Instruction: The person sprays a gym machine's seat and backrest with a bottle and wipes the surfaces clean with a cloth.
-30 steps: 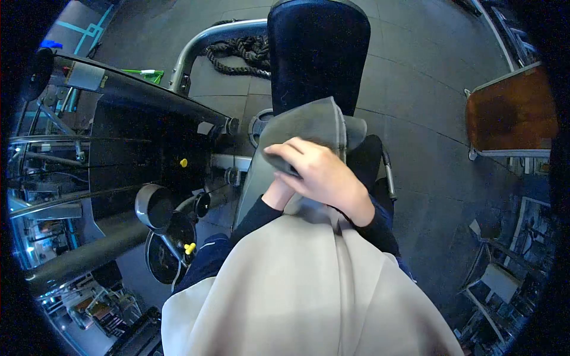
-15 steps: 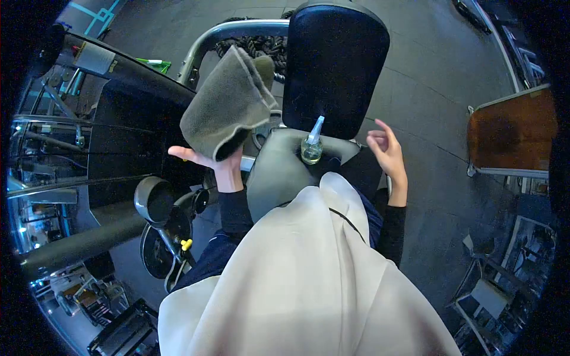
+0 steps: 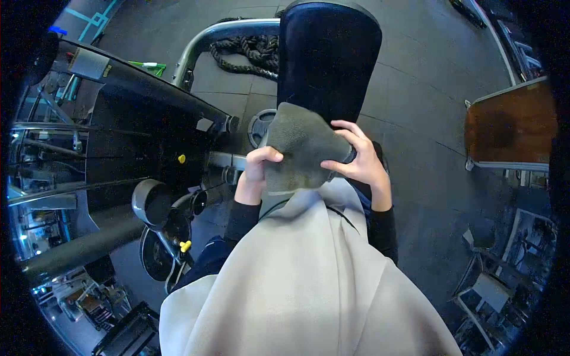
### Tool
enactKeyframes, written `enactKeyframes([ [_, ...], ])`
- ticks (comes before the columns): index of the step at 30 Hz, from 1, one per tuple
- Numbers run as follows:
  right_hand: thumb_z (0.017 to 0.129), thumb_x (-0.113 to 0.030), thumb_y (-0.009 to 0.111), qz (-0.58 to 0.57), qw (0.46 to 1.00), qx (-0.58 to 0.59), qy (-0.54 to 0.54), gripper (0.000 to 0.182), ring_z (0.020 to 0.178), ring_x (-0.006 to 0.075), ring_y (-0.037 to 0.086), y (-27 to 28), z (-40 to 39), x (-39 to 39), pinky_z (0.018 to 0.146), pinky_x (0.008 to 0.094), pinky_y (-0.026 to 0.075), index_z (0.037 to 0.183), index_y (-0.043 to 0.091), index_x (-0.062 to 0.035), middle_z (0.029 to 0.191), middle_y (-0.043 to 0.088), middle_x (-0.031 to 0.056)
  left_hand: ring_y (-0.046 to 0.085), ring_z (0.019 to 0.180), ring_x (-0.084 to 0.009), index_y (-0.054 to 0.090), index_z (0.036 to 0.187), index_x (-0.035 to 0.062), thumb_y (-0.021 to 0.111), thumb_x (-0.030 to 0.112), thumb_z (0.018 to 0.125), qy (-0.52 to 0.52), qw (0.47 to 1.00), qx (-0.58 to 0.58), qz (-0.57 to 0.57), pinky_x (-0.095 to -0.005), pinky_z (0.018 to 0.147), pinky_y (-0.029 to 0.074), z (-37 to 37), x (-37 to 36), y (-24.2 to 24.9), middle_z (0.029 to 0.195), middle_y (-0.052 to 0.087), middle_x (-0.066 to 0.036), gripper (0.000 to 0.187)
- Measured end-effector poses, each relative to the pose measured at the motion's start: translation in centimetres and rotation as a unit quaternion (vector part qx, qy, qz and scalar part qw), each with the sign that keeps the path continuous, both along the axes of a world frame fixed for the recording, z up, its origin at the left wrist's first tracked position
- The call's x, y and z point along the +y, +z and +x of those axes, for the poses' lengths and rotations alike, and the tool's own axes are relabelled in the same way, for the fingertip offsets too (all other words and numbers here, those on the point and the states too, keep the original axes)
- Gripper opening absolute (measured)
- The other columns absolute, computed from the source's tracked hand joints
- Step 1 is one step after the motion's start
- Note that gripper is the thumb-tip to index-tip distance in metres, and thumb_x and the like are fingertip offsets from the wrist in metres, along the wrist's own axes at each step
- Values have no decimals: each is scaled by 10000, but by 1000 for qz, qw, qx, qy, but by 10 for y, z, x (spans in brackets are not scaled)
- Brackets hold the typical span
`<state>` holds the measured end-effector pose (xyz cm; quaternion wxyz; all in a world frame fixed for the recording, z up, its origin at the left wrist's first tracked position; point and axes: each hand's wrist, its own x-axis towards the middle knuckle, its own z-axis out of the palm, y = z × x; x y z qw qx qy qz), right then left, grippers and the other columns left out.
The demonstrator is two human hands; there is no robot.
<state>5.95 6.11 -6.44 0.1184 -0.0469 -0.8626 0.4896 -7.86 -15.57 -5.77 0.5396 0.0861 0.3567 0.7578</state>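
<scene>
pinching the grey cloth [image 3: 301, 139] at one edge, the left hand [image 3: 255, 170] faces the right hand [image 3: 366, 163], spread at the other.

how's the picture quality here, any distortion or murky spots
Head view: strong wide-angle bending, with blacked-out corners; head view: the black backrest shows little detail; head view: the pale top is bright with soft fold shadows, and the grey cloth looks fairly sharp.

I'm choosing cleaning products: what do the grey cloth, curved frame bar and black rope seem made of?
Grey cloth: probably textile, matte and napped, judging by its fuzzy surface.
Curved frame bar: likely metal, smooth and silvery, with bright highlights.
Black rope: fibre, dull, with twisted strands; natural or synthetic is unclear.
</scene>
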Motion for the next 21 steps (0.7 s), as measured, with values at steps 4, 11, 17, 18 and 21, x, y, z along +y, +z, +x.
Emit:
enactKeyframes([
  [4, 705, -246, 829, -129, 987, -95, 6, 387, 893, 213, 680, 12, 9, 7, 809, 318, 521, 963, 695, 9, 944, 701, 128, 552, 1128, -179, 568, 1235, -7, 699, 243, 827, -95, 963, 206, -144, -311, 969, 431, -21, 5, 8, 1228, 581, -100, 496],
  [11, 627, -221, 816, -370, 927, -3, 65, 466, 815, 123, 609, 13, 25, 5, 765, 253, 467, 978, 682, 53, 867, 680, 75, 557, 1041, -128, 537, 1068, 66, 771, 130, 796, -15, 967, 255, -10, -323, 922, 464, -17, 12, -36, 1083, 600, -50, 364],
  [17, 611, -313, 702, -625, 778, 56, 7, 756, 870, 220, 608, -6, 32, -5, 696, 319, 502, 1233, 501, 66, 1072, 605, 138, 543, 1165, -210, 407, 1375, 46, 489, 415, 973, 122, 972, 145, -141, -389, 974, 473, 44, 51, -67, 1314, 525, -120, 552],
  [18, 621, -301, 702, -602, 798, 25, -19, 723, 865, 217, 603, 1, 31, -7, 705, 312, 495, 1216, 517, 66, 1069, 603, 135, 531, 1196, -225, 384, 1408, 45, 449, 442, 987, 124, 957, 191, -179, -398, 988, 468, 50, 57, -70, 1350, 505, -131, 582],
  [21, 750, -236, 739, -516, 851, -42, 86, 452, 888, 146, 605, -8, 14, 9, 802, 266, 461, 1082, 648, 56, 955, 674, 72, 490, 1253, -240, 363, 1429, 50, 396, 446, 1001, 62, 992, 110, -8, -403, 1018, 447, 57, 72, -74, 1411, 452, -142, 583],
])
